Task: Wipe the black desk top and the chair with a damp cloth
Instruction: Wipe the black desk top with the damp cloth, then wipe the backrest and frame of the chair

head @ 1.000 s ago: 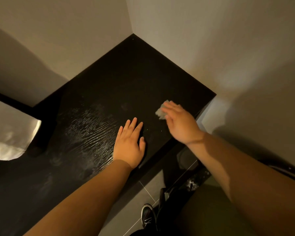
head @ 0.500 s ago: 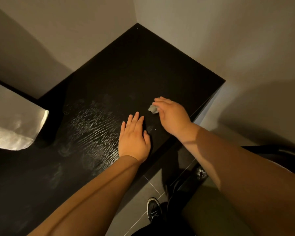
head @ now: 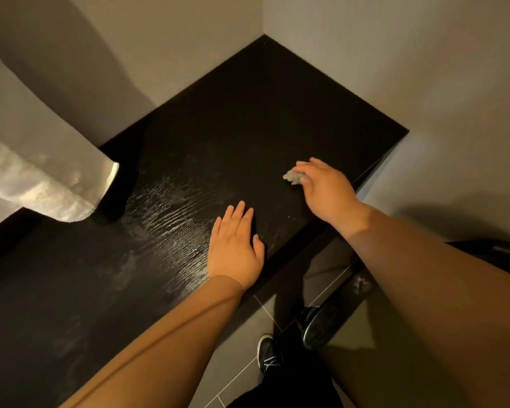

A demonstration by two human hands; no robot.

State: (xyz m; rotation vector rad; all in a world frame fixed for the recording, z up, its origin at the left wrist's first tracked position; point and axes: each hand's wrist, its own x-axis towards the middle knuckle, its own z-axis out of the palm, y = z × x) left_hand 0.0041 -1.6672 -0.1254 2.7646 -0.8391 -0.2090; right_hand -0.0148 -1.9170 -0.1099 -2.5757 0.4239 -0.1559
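Note:
The black desk top (head: 248, 113) fills the corner between two grey walls, with wet streaks shining on its middle. My right hand (head: 326, 189) presses a small pale damp cloth (head: 292, 176) onto the desk near its right end; only the cloth's left edge shows past my fingers. My left hand (head: 236, 248) lies flat on the desk near the front edge, fingers together, holding nothing. A dark chair part (head: 321, 326) shows below the desk edge at the right.
A pale lampshade (head: 42, 178) hangs over the desk's left side, its dark base (head: 115, 201) standing on the top. Grey tiled floor (head: 239, 363) and my black shoe (head: 267, 354) lie below the front edge. Walls close the back and right.
My right hand slid the cloth leftward along the desk, then back toward the right. The left hand stayed flat in place. The view shifted slightly.

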